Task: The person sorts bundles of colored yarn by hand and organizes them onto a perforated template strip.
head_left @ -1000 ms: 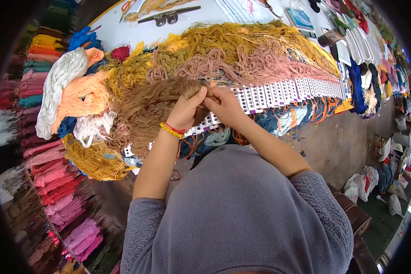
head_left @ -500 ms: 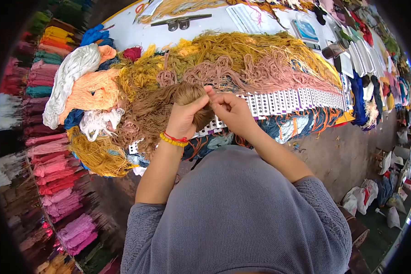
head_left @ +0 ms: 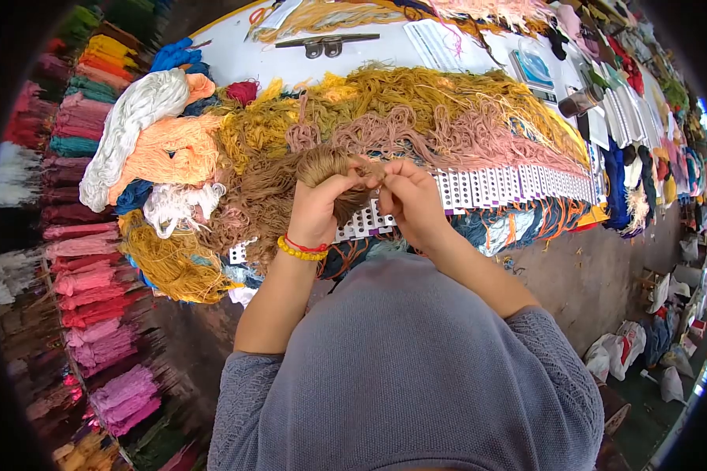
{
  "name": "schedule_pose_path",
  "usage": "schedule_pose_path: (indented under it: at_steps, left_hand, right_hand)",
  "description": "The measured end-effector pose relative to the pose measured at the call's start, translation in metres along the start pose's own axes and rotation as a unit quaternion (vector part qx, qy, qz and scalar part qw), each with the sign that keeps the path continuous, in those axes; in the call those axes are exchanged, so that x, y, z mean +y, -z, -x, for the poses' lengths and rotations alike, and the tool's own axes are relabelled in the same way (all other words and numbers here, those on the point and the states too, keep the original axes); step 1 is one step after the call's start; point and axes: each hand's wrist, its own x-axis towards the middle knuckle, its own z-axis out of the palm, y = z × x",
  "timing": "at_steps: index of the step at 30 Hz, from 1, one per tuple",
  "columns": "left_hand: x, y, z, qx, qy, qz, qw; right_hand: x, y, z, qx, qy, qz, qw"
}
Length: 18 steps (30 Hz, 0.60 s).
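Right now you are pinching a strand end with the fingers of your right hand (head_left: 412, 200), while your left hand (head_left: 318, 208) is closing around the brown yarn hank (head_left: 271, 192), over the punched white card strip (head_left: 495, 184). You are separating one strand; next, it needs drawing clear without tangling.

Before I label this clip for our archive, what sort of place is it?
Probably a yarn or embroidery-thread workshop. Coloured skeins are stacked at the side, loose yarn covers the table, and both hands hold a brown hank over punched thread cards.
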Motion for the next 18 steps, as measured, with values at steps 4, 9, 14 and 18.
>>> schedule_pose_path:
  at_steps: [4, 9, 14, 18]
  left_hand:
    - [0.007, 0.007, 0.0, 0.029, 0.056, 0.096, 0.993]
    - [0.014, 0.017, 0.001, -0.029, 0.076, 0.118, 0.99]
    - [0.025, 0.013, 0.006, -0.014, 0.06, 0.018, 0.998]
    - [0.025, 0.017, 0.008, -0.011, 0.036, -0.015, 0.999]
  right_hand:
    - [-0.005, -0.01, -0.001, -0.014, -0.024, -0.111, 0.993]
    - [0.0, -0.018, 0.002, -0.039, -0.029, -0.063, 0.997]
    - [0.006, -0.028, 0.005, -0.032, 0.009, 0.017, 0.999]
    - [0.013, -0.033, 0.006, -0.04, 0.015, 0.044, 0.998]
